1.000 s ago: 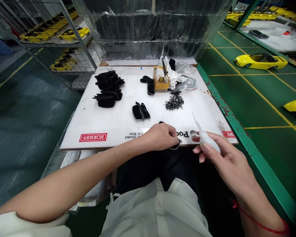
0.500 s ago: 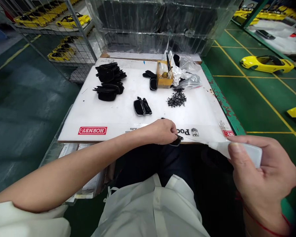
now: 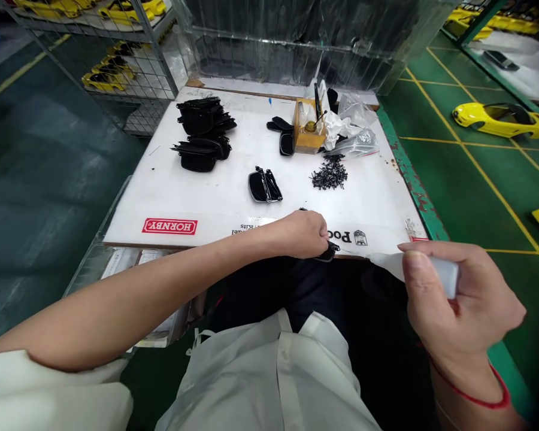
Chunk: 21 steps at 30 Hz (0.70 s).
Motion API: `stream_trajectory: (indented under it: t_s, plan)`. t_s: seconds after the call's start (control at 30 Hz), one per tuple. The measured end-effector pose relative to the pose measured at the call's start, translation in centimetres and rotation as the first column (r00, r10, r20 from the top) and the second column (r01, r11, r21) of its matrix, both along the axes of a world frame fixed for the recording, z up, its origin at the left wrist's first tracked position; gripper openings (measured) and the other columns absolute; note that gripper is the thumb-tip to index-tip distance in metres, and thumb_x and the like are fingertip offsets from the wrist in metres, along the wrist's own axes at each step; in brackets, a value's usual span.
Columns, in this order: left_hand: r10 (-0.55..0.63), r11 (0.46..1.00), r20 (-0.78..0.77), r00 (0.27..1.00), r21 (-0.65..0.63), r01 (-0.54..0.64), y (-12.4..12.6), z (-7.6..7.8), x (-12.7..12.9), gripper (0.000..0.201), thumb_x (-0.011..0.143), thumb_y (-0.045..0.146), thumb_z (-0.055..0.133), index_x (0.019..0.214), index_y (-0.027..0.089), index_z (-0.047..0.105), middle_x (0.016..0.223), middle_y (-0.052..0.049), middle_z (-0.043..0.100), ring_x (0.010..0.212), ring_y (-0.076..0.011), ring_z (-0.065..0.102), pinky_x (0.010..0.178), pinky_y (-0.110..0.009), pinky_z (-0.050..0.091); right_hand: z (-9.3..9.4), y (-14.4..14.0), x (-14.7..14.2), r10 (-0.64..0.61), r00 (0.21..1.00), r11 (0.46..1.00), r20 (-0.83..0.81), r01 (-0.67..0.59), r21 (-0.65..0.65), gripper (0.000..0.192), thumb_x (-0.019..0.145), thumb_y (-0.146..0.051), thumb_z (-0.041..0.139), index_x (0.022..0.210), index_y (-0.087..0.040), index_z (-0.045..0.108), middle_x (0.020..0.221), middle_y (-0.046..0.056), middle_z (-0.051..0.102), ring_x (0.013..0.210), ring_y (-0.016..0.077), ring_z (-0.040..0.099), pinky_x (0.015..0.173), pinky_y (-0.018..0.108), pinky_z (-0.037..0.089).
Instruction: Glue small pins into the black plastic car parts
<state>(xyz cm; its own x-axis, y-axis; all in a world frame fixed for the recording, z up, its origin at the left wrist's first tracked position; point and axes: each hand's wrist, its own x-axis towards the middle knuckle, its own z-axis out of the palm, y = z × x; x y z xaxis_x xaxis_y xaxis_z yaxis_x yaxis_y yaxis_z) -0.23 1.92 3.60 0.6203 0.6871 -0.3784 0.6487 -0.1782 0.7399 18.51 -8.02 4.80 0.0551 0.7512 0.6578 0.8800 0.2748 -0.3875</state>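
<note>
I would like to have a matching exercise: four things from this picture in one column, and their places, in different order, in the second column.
Column 1
1. White plastic squeeze bottle
2. Flat black part
3. Heap of small black pin-like pieces
4. Red rectangular HORNBY label

Column 2
A. Near the front left corner of the white board
B. At the left hand
C. In the right hand
D. Just nearer the person than the yellow open-topped box

Pairs: 1-C, 2-B, 3-D, 4-A

1. Pale grey-green top (image 3: 242, 389), loosely cut, creased across the front.
2. Vertical front strip (image 3: 284, 365) in the same cloth.
3. Wide, loose left sleeve (image 3: 58, 392).
4. Thin pale tie (image 3: 198, 339) at the left side.
5. Dark trousers (image 3: 260, 287).
6. Red cord (image 3: 476, 402) round the right wrist (image 3: 465, 374).
</note>
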Motion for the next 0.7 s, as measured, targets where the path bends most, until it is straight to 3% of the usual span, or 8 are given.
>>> stream_trajectory:
  t_s: [0.7]
  plan:
    - [-0.002,1.000,-0.019,1.000,-0.017,0.001,-0.23,0.79,0.01,0.025,0.073,0.022,0.049,0.089,0.016,0.067,0.082,-0.007,0.068,0.064,-0.0164,0.056,0.053,-0.025,0.037,0.14,0.18,-0.54,-0.008,0.999,0.999,0.036,0.009,-0.043,0.006,0.082,-0.027,0.061,0.082,-0.022,0.062,0.069,-0.004,0.065,0.047,0.0090,0.045,0.043,0.025,0.031]
